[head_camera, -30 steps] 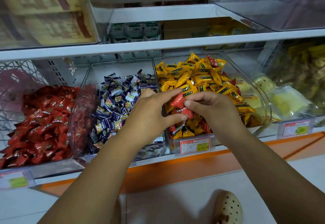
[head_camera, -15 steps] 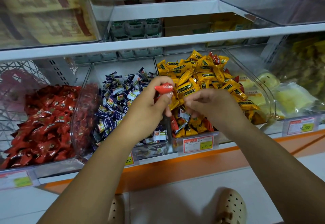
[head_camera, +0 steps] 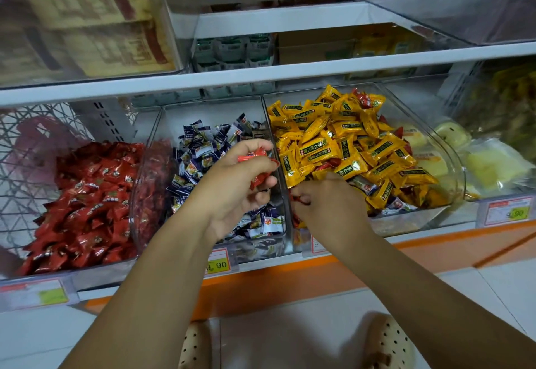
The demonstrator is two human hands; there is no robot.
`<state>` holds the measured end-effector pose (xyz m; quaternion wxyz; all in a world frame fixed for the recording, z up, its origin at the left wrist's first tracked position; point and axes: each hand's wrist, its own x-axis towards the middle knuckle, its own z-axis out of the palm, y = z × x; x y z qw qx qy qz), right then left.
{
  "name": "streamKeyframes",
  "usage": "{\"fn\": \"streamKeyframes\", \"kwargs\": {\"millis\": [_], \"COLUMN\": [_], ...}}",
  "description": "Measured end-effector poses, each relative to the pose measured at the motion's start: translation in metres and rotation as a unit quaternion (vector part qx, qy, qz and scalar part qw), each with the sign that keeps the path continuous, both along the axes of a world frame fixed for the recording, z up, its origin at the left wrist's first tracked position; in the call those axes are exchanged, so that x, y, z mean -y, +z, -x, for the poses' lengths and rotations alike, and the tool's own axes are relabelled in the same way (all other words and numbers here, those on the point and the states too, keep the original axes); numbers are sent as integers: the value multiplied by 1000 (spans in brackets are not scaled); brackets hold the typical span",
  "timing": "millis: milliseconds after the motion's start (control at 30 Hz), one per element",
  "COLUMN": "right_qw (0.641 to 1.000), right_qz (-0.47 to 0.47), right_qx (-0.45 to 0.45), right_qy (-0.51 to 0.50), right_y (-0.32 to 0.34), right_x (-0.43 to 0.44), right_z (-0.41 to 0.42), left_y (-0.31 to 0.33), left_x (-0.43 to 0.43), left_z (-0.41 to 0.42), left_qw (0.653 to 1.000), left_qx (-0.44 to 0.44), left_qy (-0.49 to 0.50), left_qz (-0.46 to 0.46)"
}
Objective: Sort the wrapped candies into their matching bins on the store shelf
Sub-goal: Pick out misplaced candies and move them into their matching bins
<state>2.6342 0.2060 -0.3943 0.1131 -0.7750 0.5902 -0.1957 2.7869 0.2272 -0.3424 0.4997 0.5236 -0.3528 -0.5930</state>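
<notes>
Three clear bins stand side by side on the shelf: one of red candies [head_camera: 87, 203], one of blue-and-white candies [head_camera: 203, 148], one of yellow candies [head_camera: 348, 142] with some red ones mixed in. My left hand [head_camera: 235, 186] hovers over the blue-and-white bin and grips a few red candies [head_camera: 253, 155]. At the front left corner of the yellow bin, my right hand [head_camera: 327, 206] pinches another red candy [head_camera: 298, 199] among the pile.
The yellow bin's curved clear front wall [head_camera: 452, 165] bulges toward me. Pale yellow packets [head_camera: 490, 165] lie at the right. Price tags [head_camera: 219, 262] line the orange shelf edge. A white upper shelf [head_camera: 261, 72] overhangs the bins. My sandals [head_camera: 385, 342] stand on the tiled floor.
My left hand has drawn left, clear of the yellow bin, and holds more red candy. My right hand has dropped lower into the yellow bin's front corner.
</notes>
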Motion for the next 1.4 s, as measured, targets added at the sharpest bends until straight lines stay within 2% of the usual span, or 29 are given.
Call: {"fn": "streamKeyframes", "kwargs": {"millis": [100, 200, 400, 567, 667, 800, 933, 1000, 1067, 1167, 1233, 1300, 1400], "right_qw": [997, 977, 897, 834, 835, 863, 861, 861, 853, 866, 879, 885, 888], "right_qz": [-11, -69, -216, -254, -220, -129, -142, -170, -190, -174, -155, -144, -141], "right_qx": [80, 199, 385, 487, 500, 483, 477, 467, 476, 459, 441, 433, 428], "right_qy": [5, 11, -2, 45, 59, 71, 99, 110, 104, 91, 91, 90, 90], "right_y": [4, 19, 46, 45, 45, 47, 48, 49, 50, 50, 50, 49, 46], "right_x": [3, 8, 13, 10, 4, 1, -2, -3, -4, -2, -2, -2, -1], "right_z": [6, 16, 34, 26, 14, 0, -21, -36, -48, -61, -66, -68, -66], "left_y": [3, 1, -1, -1, -2, -2, -2, 1, 8, 14, 11, 5, -1], "left_x": [-2, -1, -3, -5, -4, -4, -7, -12, -20, -34, -40, -44, -45], "left_z": [-1, -2, 0, 8, 11, 9, -10, -32, -63, -123, -157, -175, -181], "left_qw": [1000, 999, 986, 975, 977, 990, 992, 982, 953, 869, 825, 825, 858], "left_qx": [-10, 36, 157, 190, 174, 114, 85, 139, 232, 382, 441, 440, 429], "left_qy": [-16, 1, -21, -60, -69, -23, 33, 80, 154, 284, 338, 345, 279], "left_qz": [-8, -8, 58, 102, 106, 81, 87, 102, 118, 137, 107, 82, 44]}}
